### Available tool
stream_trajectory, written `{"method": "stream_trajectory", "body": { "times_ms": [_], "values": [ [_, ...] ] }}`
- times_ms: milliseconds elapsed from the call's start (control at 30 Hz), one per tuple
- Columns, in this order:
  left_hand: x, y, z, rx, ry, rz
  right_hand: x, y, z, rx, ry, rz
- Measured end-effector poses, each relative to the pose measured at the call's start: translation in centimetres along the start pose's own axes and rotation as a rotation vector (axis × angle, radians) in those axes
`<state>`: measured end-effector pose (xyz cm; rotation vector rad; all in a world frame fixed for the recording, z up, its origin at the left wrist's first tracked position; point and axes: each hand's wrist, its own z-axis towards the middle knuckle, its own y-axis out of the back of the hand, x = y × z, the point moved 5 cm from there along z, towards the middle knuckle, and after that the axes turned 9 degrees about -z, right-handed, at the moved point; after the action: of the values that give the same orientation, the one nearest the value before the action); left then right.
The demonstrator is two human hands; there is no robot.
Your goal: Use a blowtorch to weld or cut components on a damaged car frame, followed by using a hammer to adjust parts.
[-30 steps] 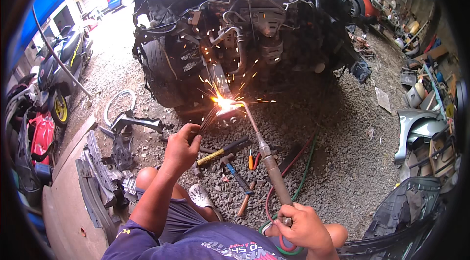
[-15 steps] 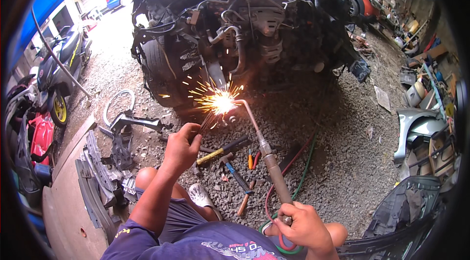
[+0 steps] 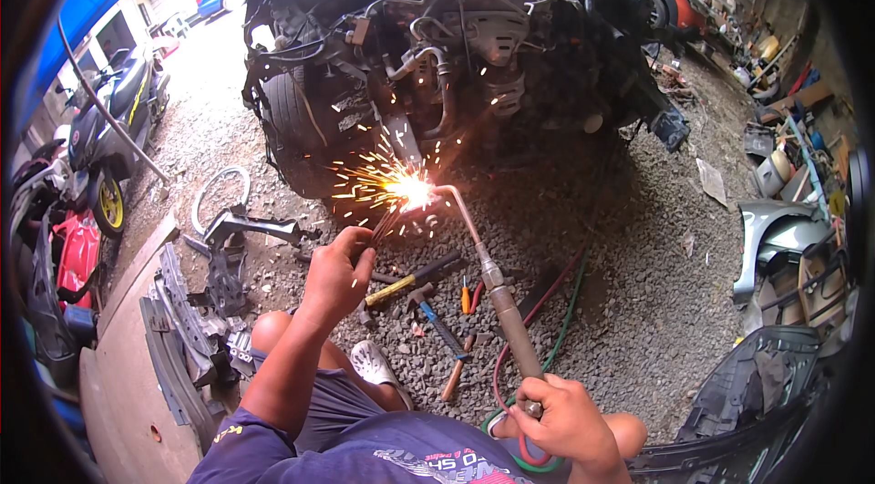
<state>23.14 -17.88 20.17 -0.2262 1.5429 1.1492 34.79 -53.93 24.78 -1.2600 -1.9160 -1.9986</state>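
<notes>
My right hand (image 3: 558, 425) is wrapped round the rear end of a gas welding torch (image 3: 513, 324). The torch's bent tip points left at a bright glowing spot, from which yellow sparks (image 3: 410, 188) fly out, mostly to the left. Between the fingers of my left hand (image 3: 339, 272) are thin metal rods (image 3: 386, 225) that run up toward the glow. That glow sits low at the front of a stripped car (image 3: 492, 37), whose engine parts and pipes lie exposed. Glare hides the exact spot where flame, rods and metal meet.
Below the glow, hammers (image 3: 442, 327) and an orange screwdriver (image 3: 466, 295) lie on gravel. Red and green hoses (image 3: 574, 302) trail from the torch. Car panels (image 3: 173, 338) lie at left near a motorcycle (image 3: 114, 119); silver fenders (image 3: 775, 242) and scrap line the right.
The sparks now spread further left, and the glow has shifted slightly. More of the thin rods shows. Both hands and the torch have hardly moved.
</notes>
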Motion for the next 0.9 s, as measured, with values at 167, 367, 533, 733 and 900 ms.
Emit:
{"method": "stream_trajectory", "body": {
  "times_ms": [167, 367, 533, 733, 900],
  "values": [
    [-0.14, -0.13, 0.19, -0.011, 0.017, 0.022, -0.06, -0.1, 0.05, 0.0, -0.004, 0.024],
    [0.05, 0.03, 0.06, -0.017, -0.007, 0.006, 0.31, 0.2, 0.06, 0.005, -0.021, 0.009],
    [-0.33, -0.37, 0.3, 0.002, 0.016, 0.007, 0.2, 0.1, 0.08, 0.007, -0.021, -0.001],
    [0.03, -0.43, 0.15, 0.014, 0.004, -0.032, -0.01, -0.02, 0.06, -0.003, -0.001, 0.028],
    [-0.79, -0.38, 0.39, 0.003, 0.01, 0.019, 0.16, 0.2, 0.03, 0.001, -0.007, 0.004]
  ]
}}
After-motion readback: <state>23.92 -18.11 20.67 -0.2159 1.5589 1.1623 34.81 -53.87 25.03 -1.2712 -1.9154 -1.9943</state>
